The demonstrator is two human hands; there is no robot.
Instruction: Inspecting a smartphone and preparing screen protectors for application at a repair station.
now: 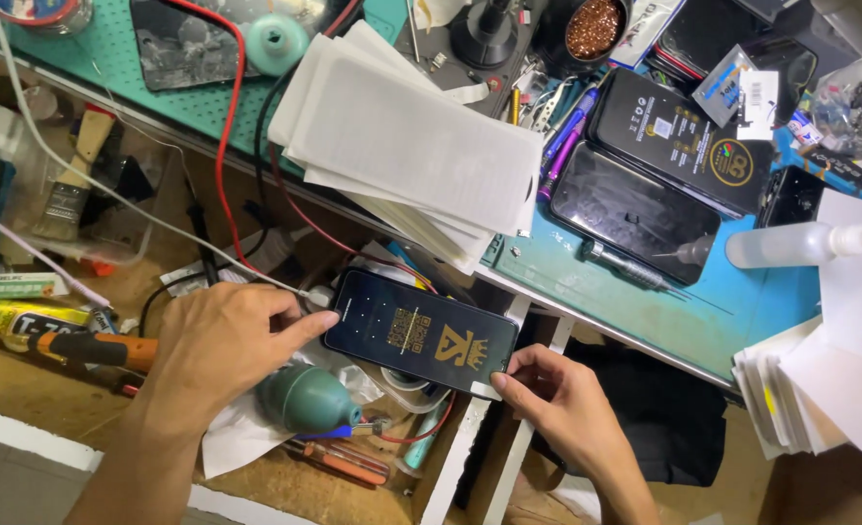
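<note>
Both bare hands hold a flat, glossy black rectangular phone screen panel [419, 332] above an open drawer. Left hand [222, 348] presses fingertips against its left short end; right hand [557, 394] pinches a small white tab at its lower right corner. Its long axis runs left to right, tilting slightly downward rightward, just below the teal counter [645, 301] edge.

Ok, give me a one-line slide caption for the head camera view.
Left hand and right hand hold a black phone screen by its ends, above an open drawer holding a green dust blower.
</note>
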